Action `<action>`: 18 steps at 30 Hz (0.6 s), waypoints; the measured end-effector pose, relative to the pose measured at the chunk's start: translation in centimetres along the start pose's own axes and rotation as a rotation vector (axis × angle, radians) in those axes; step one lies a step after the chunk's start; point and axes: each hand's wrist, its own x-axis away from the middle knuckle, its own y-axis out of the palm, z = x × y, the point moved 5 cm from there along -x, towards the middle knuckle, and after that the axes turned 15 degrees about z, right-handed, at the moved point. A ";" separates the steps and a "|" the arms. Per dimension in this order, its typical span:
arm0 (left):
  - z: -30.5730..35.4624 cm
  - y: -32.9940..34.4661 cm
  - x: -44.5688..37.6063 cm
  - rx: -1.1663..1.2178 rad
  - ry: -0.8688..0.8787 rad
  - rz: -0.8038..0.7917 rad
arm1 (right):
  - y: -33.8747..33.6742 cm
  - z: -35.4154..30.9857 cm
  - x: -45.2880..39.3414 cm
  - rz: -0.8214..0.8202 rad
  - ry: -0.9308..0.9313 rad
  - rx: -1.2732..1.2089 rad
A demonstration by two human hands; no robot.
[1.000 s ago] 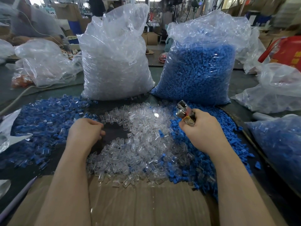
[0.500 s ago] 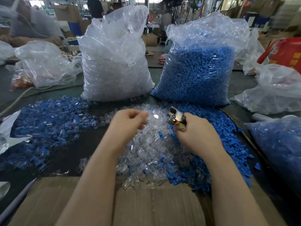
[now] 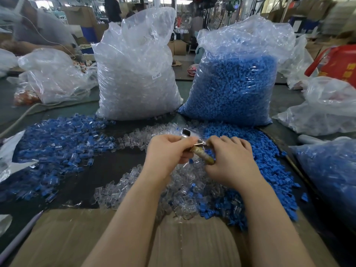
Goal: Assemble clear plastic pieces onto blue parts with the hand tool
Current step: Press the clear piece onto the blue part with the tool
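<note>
Both hands met over the middle of the worktop [image 3: 115, 166]. The right hand [image 3: 233, 160] gripped the tool [image 3: 202, 154], its fingers curled round the worn handle, metal head pointing left. The left hand [image 3: 169, 153] had its fingers curled and pinched together at the tool's head; what they pinched was hidden, probably a small piece. Loose clear pieces [image 3: 185, 182] lay directly beneath the hands, blue parts [image 3: 273, 170] heaped to the right, and mixed blue-and-clear items [image 3: 57, 143], seemingly finished ones, to the left. Judging by this, one piece was being seated in the tool. The next move would likely call for a steady squeeze while keeping the piece aligned.
</note>
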 end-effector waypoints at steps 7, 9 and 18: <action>-0.5 -1.1 -1.0 -0.354 0.151 -0.015 | -0.1 1.7 -0.2 0.045 0.195 0.028; -0.8 -1.9 -1.6 -0.703 0.222 0.055 | -0.1 2.8 0.0 0.065 0.337 0.048; -2.5 -2.7 -2.3 -1.116 0.193 0.025 | 0.8 5.7 1.2 0.035 0.587 0.185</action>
